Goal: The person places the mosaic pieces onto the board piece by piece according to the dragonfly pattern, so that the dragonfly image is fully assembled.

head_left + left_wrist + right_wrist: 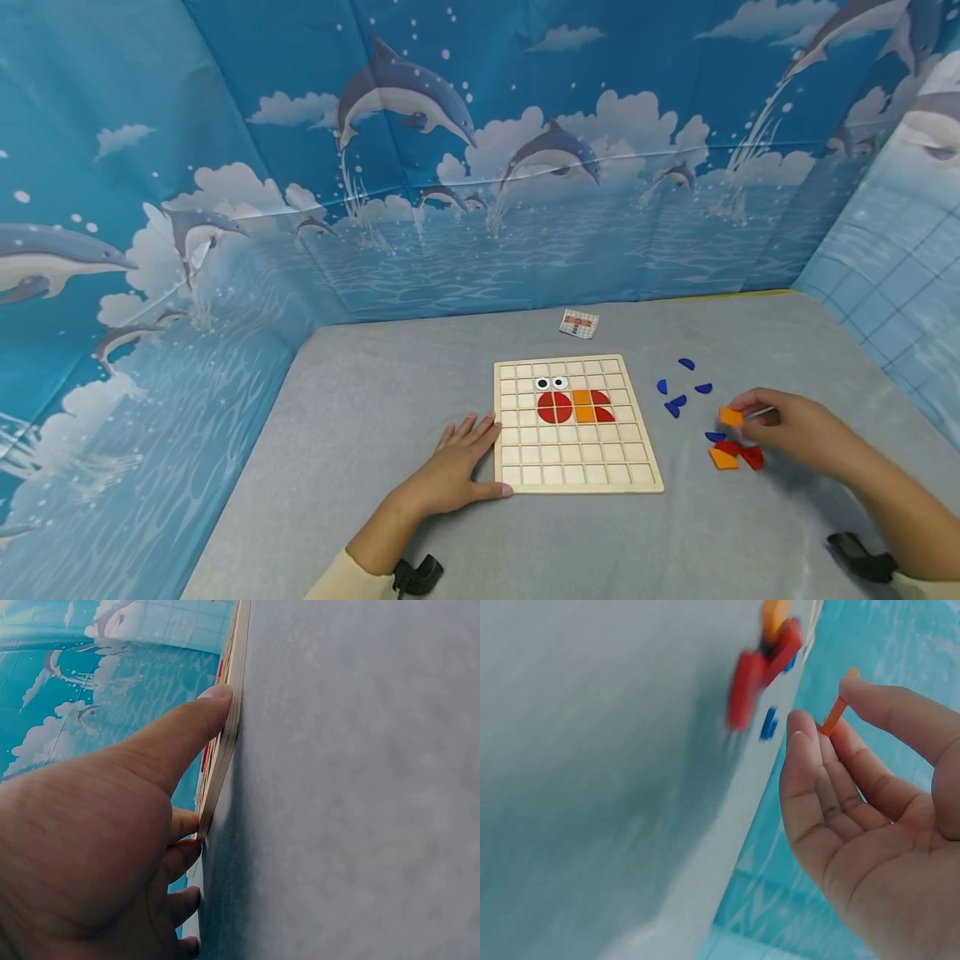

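Note:
A wooden grid board point(525, 458) lies flat on the grey table. Two googly-eye tiles point(551, 383), a red circle point(555, 407), orange tiles point(582, 406) and red quarter pieces point(602, 407) sit in its cells. My left hand point(457, 471) rests at the board's near left corner, thumb on the edge and fingers along the side. Between thumb and fingers, my right hand point(787, 429) pinches an orange square tile point(731, 417) above the table. Below it lie red pieces point(752, 457), another orange tile point(723, 459) and a blue piece point(716, 437).
Several blue half-round pieces point(677, 401) are scattered right of the board. Behind the board lies a small pattern card point(579, 323). A dolphin-print curtain point(480, 208) hangs along the table's back and sides.

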`<action>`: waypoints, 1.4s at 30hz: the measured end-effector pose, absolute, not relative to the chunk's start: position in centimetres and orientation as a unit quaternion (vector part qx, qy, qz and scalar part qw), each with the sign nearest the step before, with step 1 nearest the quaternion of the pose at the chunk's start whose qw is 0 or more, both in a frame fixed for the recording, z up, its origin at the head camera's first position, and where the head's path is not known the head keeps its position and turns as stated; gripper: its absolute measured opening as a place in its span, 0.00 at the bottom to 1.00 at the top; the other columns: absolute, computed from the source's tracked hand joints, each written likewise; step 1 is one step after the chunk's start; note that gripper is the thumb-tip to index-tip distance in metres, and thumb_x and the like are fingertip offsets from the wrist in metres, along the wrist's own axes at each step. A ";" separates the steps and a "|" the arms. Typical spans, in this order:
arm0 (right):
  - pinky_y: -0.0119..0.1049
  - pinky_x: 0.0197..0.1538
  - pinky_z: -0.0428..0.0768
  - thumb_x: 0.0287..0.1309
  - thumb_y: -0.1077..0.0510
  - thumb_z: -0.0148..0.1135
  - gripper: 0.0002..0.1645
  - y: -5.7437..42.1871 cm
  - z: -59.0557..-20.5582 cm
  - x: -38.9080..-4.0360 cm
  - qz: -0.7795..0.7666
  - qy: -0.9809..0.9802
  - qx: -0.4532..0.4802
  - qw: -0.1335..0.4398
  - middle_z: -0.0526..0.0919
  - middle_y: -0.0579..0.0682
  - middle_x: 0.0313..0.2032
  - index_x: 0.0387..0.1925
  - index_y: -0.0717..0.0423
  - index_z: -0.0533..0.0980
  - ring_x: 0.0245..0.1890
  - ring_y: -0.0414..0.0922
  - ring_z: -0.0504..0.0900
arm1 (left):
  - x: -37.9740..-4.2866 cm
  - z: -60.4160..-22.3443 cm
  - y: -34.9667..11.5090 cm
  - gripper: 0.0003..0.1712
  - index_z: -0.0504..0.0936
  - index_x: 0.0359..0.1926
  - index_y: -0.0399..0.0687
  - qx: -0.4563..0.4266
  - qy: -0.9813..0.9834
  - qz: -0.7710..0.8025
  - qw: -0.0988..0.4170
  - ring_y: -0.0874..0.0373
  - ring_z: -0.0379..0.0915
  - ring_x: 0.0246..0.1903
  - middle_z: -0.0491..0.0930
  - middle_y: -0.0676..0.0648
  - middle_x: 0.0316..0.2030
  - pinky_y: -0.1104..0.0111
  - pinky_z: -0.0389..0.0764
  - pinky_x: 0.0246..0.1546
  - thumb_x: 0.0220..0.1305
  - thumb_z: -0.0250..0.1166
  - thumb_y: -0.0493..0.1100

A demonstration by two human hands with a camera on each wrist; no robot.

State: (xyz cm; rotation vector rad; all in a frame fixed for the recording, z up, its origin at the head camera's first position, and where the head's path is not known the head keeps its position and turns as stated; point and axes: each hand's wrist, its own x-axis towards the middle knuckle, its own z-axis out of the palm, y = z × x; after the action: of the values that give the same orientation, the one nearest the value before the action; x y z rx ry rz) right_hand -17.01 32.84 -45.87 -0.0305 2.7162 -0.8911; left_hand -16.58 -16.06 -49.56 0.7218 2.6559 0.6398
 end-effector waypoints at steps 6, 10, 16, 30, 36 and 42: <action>0.41 0.38 0.86 0.64 0.53 0.66 0.24 29.5 -45.0 -17.3 -0.318 0.940 -0.032 0.122 0.86 0.57 0.44 0.56 0.63 0.77 0.39 0.47 0.83 | -16.5 -49.6 -16.1 0.57 0.50 0.81 0.56 0.254 0.929 0.222 0.154 0.48 0.33 0.82 0.46 0.53 0.81 0.41 0.40 0.78 0.61 0.66 0.70; 0.36 0.38 0.84 0.64 0.53 0.66 0.22 27.3 -44.5 -17.7 -0.327 0.936 -0.061 0.112 0.86 0.55 0.46 0.55 0.60 0.79 0.41 0.45 0.83 | -16.5 -49.6 -16.1 0.57 0.51 0.81 0.57 0.255 0.929 0.222 0.152 0.48 0.33 0.82 0.46 0.53 0.81 0.41 0.40 0.78 0.61 0.66 0.70; 0.34 0.40 0.81 0.64 0.53 0.67 0.19 24.3 -44.4 -18.4 -0.346 0.928 -0.093 0.106 0.85 0.52 0.47 0.54 0.56 0.80 0.41 0.44 0.81 | -16.5 -49.6 -16.1 0.57 0.50 0.81 0.58 0.253 0.929 0.222 0.156 0.48 0.32 0.82 0.45 0.54 0.81 0.42 0.39 0.78 0.61 0.65 0.71; 0.30 0.38 0.81 0.61 0.61 0.68 0.14 18.1 -44.6 -20.7 -0.377 0.910 -0.150 0.086 0.82 0.55 0.46 0.48 0.57 0.81 0.40 0.44 0.79 | -16.5 -49.6 -16.1 0.57 0.51 0.81 0.56 0.252 0.930 0.219 0.152 0.48 0.34 0.82 0.46 0.53 0.81 0.42 0.40 0.78 0.60 0.66 0.71; 0.32 0.37 0.81 0.60 0.60 0.70 0.13 15.8 -44.9 -21.6 -0.386 0.904 -0.164 0.087 0.84 0.53 0.44 0.47 0.55 0.82 0.38 0.44 0.80 | -16.5 -49.7 -16.0 0.57 0.51 0.81 0.57 0.252 0.931 0.216 0.154 0.49 0.33 0.82 0.46 0.54 0.81 0.43 0.39 0.79 0.60 0.66 0.71; 0.33 0.37 0.81 0.60 0.60 0.70 0.13 13.6 -45.0 -22.4 -0.393 0.899 -0.169 0.091 0.85 0.52 0.43 0.47 0.55 0.82 0.37 0.43 0.81 | -16.6 -49.8 -16.1 0.57 0.51 0.81 0.57 0.250 0.932 0.212 0.157 0.49 0.34 0.82 0.46 0.54 0.81 0.43 0.40 0.79 0.60 0.65 0.72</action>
State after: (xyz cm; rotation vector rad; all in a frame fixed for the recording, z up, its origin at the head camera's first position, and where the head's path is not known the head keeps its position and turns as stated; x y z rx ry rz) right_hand -22.43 13.64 -45.03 -0.5036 2.6729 -1.1684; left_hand -16.63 -16.09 -49.78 0.7148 2.6659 0.6063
